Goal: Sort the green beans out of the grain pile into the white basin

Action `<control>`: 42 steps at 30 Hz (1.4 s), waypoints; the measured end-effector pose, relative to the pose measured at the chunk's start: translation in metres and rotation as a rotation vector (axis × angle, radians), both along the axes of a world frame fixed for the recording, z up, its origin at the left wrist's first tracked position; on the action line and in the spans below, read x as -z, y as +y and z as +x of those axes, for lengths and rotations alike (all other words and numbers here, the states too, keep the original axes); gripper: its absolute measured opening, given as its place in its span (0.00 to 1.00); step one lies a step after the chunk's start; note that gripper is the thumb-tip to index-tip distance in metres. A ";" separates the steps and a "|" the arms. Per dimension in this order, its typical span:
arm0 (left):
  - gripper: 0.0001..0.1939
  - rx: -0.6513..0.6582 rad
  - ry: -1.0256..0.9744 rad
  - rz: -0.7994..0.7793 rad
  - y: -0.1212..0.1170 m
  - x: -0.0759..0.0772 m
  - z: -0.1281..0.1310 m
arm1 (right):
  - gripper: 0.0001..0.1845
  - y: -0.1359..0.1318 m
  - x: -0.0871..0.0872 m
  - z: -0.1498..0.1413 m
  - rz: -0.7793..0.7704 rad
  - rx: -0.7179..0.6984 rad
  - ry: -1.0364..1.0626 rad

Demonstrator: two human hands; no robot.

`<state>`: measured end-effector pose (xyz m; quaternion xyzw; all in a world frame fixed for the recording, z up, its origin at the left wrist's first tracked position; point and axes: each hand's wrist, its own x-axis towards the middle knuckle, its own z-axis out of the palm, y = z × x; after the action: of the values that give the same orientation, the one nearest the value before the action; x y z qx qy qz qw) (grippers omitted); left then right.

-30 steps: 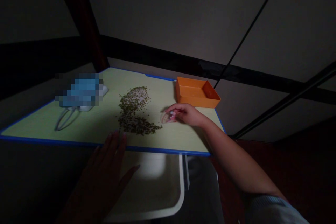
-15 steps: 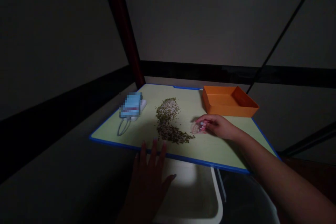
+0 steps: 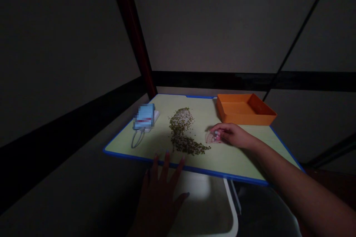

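A pile of small greenish-brown grains [image 3: 185, 131] lies spread on a pale green board with a blue rim [image 3: 236, 161]. My right hand [image 3: 232, 134] rests on the board just right of the grains, its fingers closed on a small clear pinkish piece [image 3: 211, 137] that touches the board. My left hand [image 3: 164, 185] hovers flat with fingers spread at the board's near edge, below the grains, holding nothing.
An orange tray [image 3: 244, 109] stands at the board's far right corner. A blurred blue object [image 3: 144, 116] with a cord loop [image 3: 137, 140] lies at the board's left. A white tub [image 3: 222, 211] sits below the near edge. A dark post [image 3: 133, 33] rises behind.
The view has swung and settled, so the board sits more to the right. My right hand stays by the grains with the clear piece; my left hand stays at the near edge.
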<state>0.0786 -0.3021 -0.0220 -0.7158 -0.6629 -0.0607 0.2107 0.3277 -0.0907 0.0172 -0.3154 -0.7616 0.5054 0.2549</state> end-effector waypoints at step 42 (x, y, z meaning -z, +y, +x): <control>0.45 0.101 -0.201 0.041 0.010 0.013 -0.007 | 0.13 -0.011 -0.022 0.011 0.010 -0.086 -0.088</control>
<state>0.0719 -0.2918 -0.0350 -0.7340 -0.6426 -0.1565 0.1544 0.3390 -0.1021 0.0390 -0.3028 -0.7876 0.4977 0.2008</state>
